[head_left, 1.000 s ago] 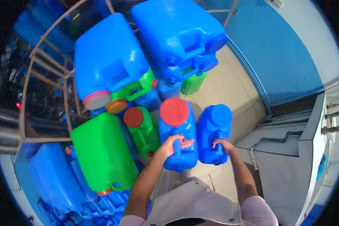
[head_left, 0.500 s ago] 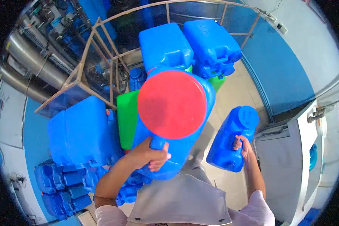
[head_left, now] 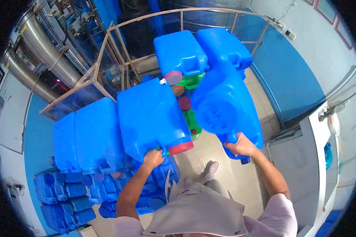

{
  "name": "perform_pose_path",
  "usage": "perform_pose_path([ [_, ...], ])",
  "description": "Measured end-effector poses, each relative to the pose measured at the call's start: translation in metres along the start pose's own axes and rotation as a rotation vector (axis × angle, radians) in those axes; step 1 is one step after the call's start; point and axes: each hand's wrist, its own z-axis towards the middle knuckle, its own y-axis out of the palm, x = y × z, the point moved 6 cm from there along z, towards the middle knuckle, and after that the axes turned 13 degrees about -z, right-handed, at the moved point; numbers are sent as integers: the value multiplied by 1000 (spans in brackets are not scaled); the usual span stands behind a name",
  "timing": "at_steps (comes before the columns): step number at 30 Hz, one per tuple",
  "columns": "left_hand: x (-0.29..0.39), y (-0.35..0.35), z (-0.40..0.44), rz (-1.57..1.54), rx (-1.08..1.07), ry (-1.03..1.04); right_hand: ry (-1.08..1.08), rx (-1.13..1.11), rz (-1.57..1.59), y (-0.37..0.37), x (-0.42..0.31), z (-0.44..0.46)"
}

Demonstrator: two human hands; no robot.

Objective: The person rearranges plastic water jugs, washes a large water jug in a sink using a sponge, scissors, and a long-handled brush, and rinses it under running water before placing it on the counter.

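My left hand (head_left: pixel 153 158) is closed round the handle of a large blue jug with a red cap (head_left: pixel 148 114), which lies on its side on top of other jugs, its cap toward me. Raised off the floor at the right is a blue-capped jug (head_left: pixel 245 102), a little blurred, with my right hand (head_left: pixel 241 145) wrapped round its handle. Between the two jugs a green jug (head_left: pixel 192 120) with a dark red cap shows low down.
Large blue jugs (head_left: pixel 97 132) lie in a row at the left, above several smaller blue ones (head_left: pixel 53 187). More blue jugs (head_left: pixel 180 51) are stacked ahead, before a wooden-framed barrier (head_left: pixel 182 19). A white counter (head_left: pixel 292 162) stands at the right.
The red-capped jug has gone from upright in my left hand to lying on the stack at the left. My right hand has lifted the blue-capped jug higher and closer.
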Motion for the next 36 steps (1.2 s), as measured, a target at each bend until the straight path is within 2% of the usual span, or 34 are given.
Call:
perform_pose_path([
  [1,-9,1,5,37,29,-4,-19,-10,-197,7,-11,1],
  [3,-27,5,15,48,29,-20,-327,80,-395,19,-42,8],
  [4,-34,5,19,50,36,-22,-289,43,-541,26,-56,11],
  [5,-39,5,23,53,43,-27,-288,37,-542,33,-66,16],
  [7,-53,14,29,56,34,-45,-431,27,-752,55,-93,23],
  [8,-50,10,33,55,336,184,-445,17,-752,69,-102,28],
  [10,-53,9,17,-18,578,404,-510,61,-781,101,-122,36],
  [12,-69,32,21,44,640,304,-625,17,-826,137,-152,40],
  [14,-70,43,20,47,639,199,-636,-137,-866,171,-188,43],
  [20,-63,47,5,8,585,57,-857,-118,-956,287,-220,90],
  [26,-59,47,-15,4,534,-21,-893,-61,-914,335,-246,107],
  [30,-15,8,-40,125,567,-44,-934,-1,-993,347,-252,106],
  [31,-1,6,-44,122,560,-39,-955,51,-991,346,-253,103],
  [33,38,0,-54,113,726,222,-959,-4,-1032,354,-254,104],
  [35,55,22,-48,87,675,242,-920,191,-945,343,-259,99],
  [36,63,35,-42,1,672,360,-1052,248,-823,322,-265,83],
])
